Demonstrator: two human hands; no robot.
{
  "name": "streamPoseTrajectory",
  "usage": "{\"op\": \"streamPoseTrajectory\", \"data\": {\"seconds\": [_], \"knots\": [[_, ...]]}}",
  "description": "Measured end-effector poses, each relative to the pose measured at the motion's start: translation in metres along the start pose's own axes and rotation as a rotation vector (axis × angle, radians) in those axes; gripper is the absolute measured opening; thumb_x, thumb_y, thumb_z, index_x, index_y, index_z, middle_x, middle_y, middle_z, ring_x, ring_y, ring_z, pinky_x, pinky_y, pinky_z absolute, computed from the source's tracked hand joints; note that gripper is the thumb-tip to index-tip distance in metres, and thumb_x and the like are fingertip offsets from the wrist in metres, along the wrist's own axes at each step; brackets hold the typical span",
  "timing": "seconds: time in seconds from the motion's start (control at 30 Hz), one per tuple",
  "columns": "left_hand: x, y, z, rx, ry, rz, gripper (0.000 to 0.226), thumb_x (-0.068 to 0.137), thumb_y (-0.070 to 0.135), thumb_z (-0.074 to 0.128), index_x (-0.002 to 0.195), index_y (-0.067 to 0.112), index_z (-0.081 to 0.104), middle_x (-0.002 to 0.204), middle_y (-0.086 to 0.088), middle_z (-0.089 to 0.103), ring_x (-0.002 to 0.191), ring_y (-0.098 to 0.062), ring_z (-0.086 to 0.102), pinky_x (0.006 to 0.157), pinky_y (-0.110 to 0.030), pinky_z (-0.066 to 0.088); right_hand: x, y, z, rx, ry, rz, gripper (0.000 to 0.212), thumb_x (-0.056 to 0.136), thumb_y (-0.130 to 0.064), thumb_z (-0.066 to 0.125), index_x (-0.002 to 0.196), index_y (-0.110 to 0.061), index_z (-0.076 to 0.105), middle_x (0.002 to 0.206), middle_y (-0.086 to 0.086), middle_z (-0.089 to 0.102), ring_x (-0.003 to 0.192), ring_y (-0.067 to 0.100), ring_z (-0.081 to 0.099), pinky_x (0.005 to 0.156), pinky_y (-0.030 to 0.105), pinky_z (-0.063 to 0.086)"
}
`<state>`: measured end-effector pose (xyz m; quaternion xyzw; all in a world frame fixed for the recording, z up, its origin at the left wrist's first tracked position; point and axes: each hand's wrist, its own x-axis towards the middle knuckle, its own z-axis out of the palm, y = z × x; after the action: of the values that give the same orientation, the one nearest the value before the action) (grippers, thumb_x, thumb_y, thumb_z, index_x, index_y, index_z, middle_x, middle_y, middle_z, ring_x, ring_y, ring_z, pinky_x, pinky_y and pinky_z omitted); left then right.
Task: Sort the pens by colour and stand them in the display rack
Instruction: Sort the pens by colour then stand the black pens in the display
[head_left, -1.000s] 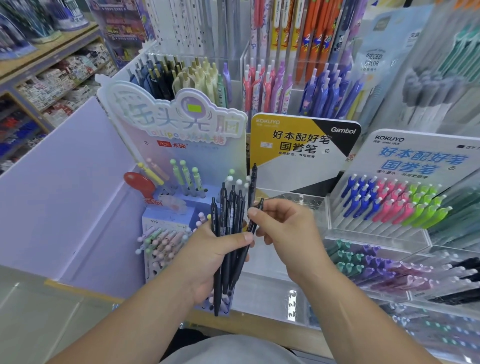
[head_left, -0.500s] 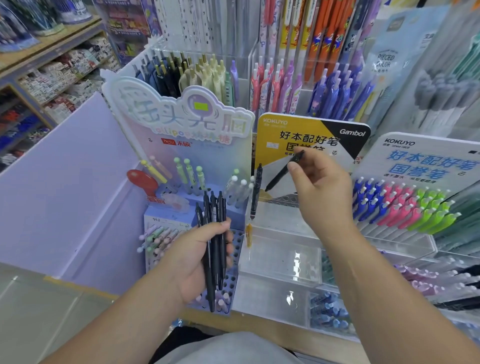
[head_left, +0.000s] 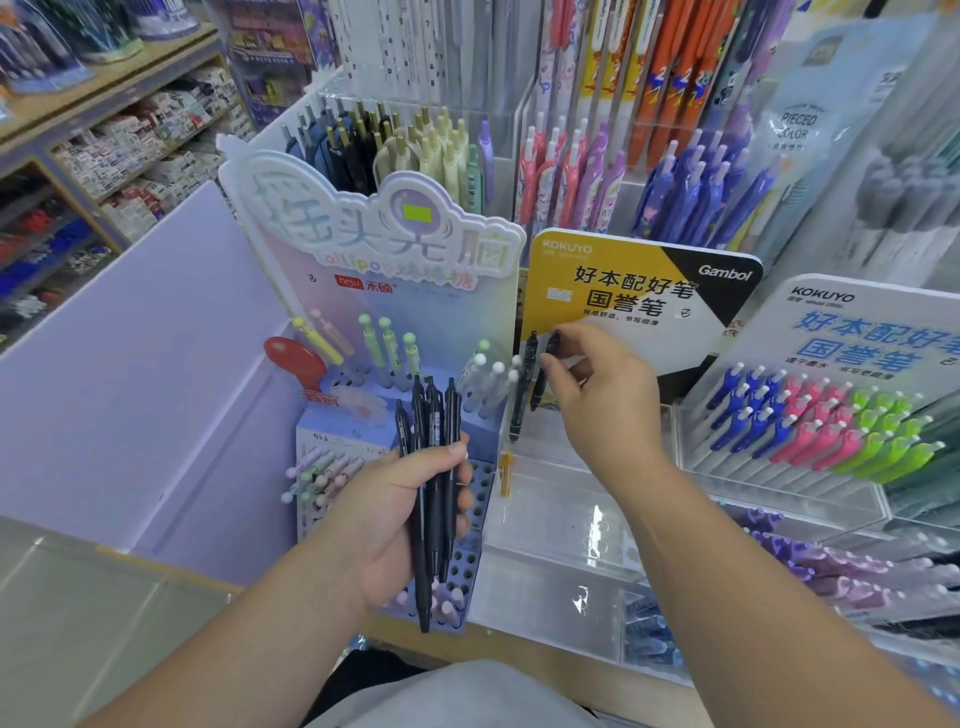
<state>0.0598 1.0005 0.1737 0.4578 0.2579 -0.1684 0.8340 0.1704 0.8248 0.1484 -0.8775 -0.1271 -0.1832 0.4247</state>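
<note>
My left hand (head_left: 400, 525) grips a bundle of several black pens (head_left: 432, 467), held upright in front of the lilac lollipop-pen stand. My right hand (head_left: 597, 400) pinches the top of one black pen (head_left: 545, 374), which stands nearly upright at the back left corner of the clear acrylic display rack (head_left: 561, 525), under the yellow Kokuyo sign (head_left: 623, 291). Another black pen (head_left: 522, 389) stands in the rack just left of it. The lower end of the pinched pen is hidden behind my fingers.
The lilac lollipop-pen stand (head_left: 374, 270) with pastel pens sits left of the rack. A white Kokuyo rack (head_left: 831, 431) of blue, pink and green pens stands to the right. Trays of purple pens (head_left: 831, 561) lie lower right. Taller pen displays (head_left: 597, 171) rise behind.
My right hand drew one black pen from the bundle, carried it up to the rack and now holds it upright beside the pen standing there. My left hand lowered slightly with the bundle.
</note>
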Motion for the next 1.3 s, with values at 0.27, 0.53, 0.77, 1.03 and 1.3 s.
{"op": "streamPoseTrajectory", "data": {"seconds": [0.27,0.53,0.77,1.03,1.3], "knots": [[-0.004,0.001,0.006,0.005,-0.027,0.028,0.035,0.071,0.018,0.073,0.105,0.009,0.068,0.076,-0.008,0.060,0.059,-0.020,0.056,0.051,-0.031,0.046,0.001,0.003,0.002,-0.058,-0.054,0.000,0.021,0.090,-0.023,0.068,0.111,-0.021,0.067,0.097,-0.008,0.069,0.070,0.014,0.059,0.071,0.036,0.055],[-0.011,0.003,0.014,0.148,-0.069,0.074,0.020,0.070,0.019,0.074,0.081,0.005,0.067,0.069,-0.011,0.059,0.053,-0.020,0.054,0.049,-0.029,0.047,-0.030,-0.027,-0.015,0.336,-0.132,0.300,0.004,0.089,-0.028,0.070,0.088,-0.025,0.069,0.074,-0.007,0.069,0.065,0.012,0.063,0.061,0.026,0.052],[-0.014,0.001,0.024,0.242,-0.120,0.054,0.008,0.071,0.018,0.073,0.071,0.011,0.067,0.067,-0.010,0.059,0.049,-0.018,0.054,0.047,-0.026,0.045,-0.047,-0.034,-0.019,0.892,-0.348,0.563,0.016,0.089,-0.017,0.070,0.103,-0.009,0.072,0.076,0.001,0.070,0.062,0.014,0.057,0.056,0.025,0.044],[-0.010,-0.003,0.027,0.160,-0.060,0.004,0.023,0.068,0.027,0.075,0.077,0.006,0.075,0.076,-0.015,0.067,0.054,-0.020,0.057,0.047,-0.028,0.046,-0.035,-0.027,-0.040,1.003,-0.276,0.565,0.015,0.088,-0.016,0.068,0.101,-0.007,0.067,0.084,0.006,0.070,0.066,0.014,0.061,0.059,0.027,0.043],[-0.008,-0.003,0.017,0.030,0.003,-0.010,0.033,0.064,0.025,0.077,0.089,0.007,0.065,0.069,-0.008,0.055,0.050,-0.018,0.047,0.043,-0.028,0.043,-0.002,-0.014,-0.061,0.530,0.096,0.274,0.012,0.094,-0.014,0.064,0.101,-0.023,0.066,0.090,-0.002,0.073,0.083,0.017,0.071,0.069,0.032,0.058]]}}
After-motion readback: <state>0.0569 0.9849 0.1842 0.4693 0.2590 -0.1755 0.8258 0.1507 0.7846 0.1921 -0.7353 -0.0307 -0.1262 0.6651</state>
